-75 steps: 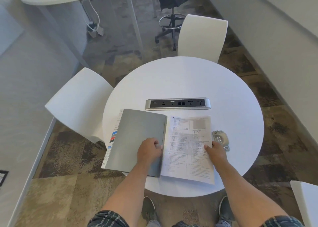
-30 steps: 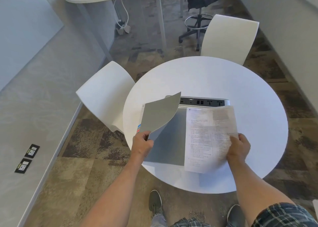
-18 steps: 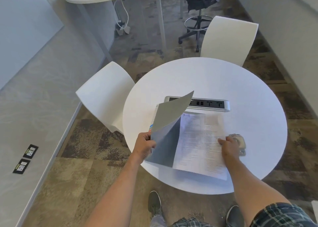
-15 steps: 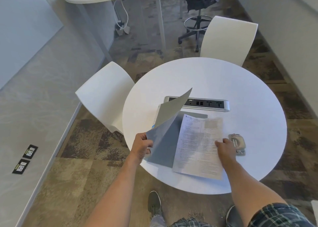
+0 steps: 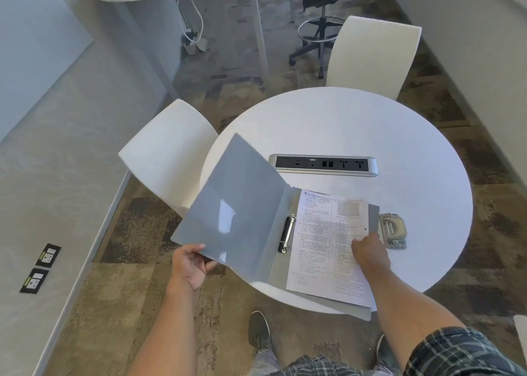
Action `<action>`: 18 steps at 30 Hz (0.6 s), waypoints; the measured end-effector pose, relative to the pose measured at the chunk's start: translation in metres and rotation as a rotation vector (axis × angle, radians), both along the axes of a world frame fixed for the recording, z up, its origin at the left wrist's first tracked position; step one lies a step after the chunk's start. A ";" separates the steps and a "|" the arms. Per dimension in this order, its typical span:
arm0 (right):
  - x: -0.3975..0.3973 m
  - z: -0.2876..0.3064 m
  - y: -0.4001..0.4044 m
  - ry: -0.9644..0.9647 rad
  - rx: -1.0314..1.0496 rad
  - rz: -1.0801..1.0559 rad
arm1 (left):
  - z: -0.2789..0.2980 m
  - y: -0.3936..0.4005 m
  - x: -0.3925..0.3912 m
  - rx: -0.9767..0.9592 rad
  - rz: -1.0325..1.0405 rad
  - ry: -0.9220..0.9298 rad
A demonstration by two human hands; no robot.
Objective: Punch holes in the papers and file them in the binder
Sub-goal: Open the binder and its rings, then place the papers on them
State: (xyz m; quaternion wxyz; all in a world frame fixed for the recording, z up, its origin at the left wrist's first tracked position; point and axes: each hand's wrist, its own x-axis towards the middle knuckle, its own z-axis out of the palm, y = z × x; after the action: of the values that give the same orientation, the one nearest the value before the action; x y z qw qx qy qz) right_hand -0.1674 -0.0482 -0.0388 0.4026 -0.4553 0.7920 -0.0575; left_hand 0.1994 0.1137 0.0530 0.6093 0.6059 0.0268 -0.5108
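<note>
Well, nearest me the left hand (image 5: pixel 190 264) pinches the binder (image 5: pixel 242 221) cover's corner, thumb over fingers; the right hand (image 5: pixel 368 251), fingers flat and together, presses the papers (image 5: pixel 319 238) onto the binder's back leaf, just right of its ring clip (image 5: pixel 287 233). Best to lay the cover fully flat before filing, I think. Right of the binder sits 1 hole punch (image 5: pixel 392 229); beyond it, 1 socket strip (image 5: pixel 323 164) and 2 white chairs (image 5: pixel 370 56).

Round white bench (image 5: pixel 356 124) with a socket strip (image 5: pixel 323 165) set in. Two white chairs (image 5: pixel 168 153) beside it; black stool (image 5: pixel 322 10) beyond, patterned carpet (image 5: pixel 114 290).
</note>
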 end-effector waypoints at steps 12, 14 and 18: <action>0.006 0.001 -0.010 0.039 -0.073 0.088 | -0.061 0.032 -0.006 0.208 0.252 0.055; 0.005 0.000 -0.014 0.054 -0.101 0.059 | -0.064 0.032 -0.012 0.238 0.293 0.098; 0.002 -0.002 -0.016 0.139 -0.133 0.004 | -0.071 0.036 -0.025 0.336 0.335 0.089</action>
State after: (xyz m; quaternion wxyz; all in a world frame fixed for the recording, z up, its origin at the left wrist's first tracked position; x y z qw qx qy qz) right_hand -0.1659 -0.0640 -0.0408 0.3157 -0.4854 0.8116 -0.0778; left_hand 0.1748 0.1501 -0.0182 0.5743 0.6628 0.2385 -0.4171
